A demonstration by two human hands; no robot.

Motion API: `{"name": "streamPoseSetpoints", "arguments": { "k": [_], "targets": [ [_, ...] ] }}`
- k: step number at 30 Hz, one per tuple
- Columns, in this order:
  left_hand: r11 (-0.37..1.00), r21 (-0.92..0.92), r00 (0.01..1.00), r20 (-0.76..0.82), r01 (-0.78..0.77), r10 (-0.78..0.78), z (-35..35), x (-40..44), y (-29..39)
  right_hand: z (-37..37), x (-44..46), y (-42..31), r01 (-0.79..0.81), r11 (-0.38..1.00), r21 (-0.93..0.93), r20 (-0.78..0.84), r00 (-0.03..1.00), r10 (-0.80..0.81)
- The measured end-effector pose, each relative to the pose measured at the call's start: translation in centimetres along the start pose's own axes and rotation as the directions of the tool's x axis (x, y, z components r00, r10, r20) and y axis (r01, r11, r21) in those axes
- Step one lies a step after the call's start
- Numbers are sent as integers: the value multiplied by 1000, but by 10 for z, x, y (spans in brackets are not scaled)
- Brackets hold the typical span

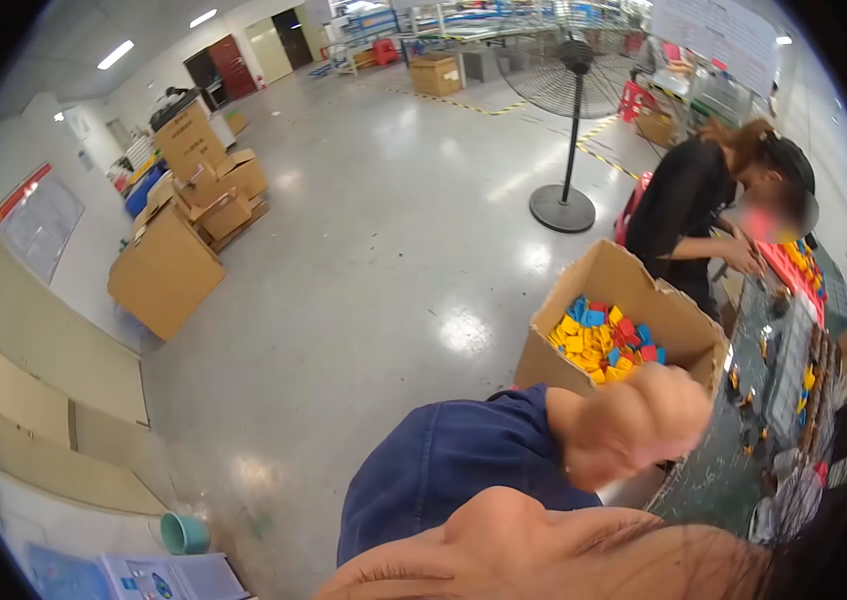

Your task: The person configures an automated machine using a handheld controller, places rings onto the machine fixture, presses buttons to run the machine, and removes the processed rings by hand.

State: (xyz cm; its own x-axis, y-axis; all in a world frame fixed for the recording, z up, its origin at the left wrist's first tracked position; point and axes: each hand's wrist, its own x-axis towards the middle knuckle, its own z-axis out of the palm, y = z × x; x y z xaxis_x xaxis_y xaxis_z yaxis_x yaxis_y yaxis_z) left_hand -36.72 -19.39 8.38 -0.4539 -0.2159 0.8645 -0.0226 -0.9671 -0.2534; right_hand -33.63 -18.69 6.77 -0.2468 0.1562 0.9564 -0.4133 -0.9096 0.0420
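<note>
My left hand (636, 418) is raised at the end of a navy sleeve (443, 460), its fingers curled into a fist. Motion blurs it slightly, and whatever the fist may hold is hidden. Just beyond the hand stands an open cardboard box (593, 280) with a heap of yellow, blue and red plastic pieces (593, 335) inside; the fist overlaps the box's near side, and I cannot tell whether they touch. My right hand does not show in the picture.
A dark worktable (718, 470) with scattered small parts runs along the right. A co-worker (683, 190) bends over its far end, hands together near a pink-red tray (793, 275). A pedestal fan (563, 208) stands behind the box. Cardboard boxes (168, 265) are stacked at left.
</note>
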Motion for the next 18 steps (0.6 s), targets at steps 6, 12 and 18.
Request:
{"name": "streamPoseSetpoints", "arguments": {
  "k": [6,12,18],
  "targets": [
    [985,-160,989,125,-58,78,-4,24,62,-2,30,130,6,925,379,115,992,-54],
    [954,-251,953,288,165,-89,8,26,74,36,17,125,86,963,256,-105,993,-61],
    [858,-375,894,405,352,-190,20,29,72,20,20,112,175,984,17,217,960,-174]
  ]
}}
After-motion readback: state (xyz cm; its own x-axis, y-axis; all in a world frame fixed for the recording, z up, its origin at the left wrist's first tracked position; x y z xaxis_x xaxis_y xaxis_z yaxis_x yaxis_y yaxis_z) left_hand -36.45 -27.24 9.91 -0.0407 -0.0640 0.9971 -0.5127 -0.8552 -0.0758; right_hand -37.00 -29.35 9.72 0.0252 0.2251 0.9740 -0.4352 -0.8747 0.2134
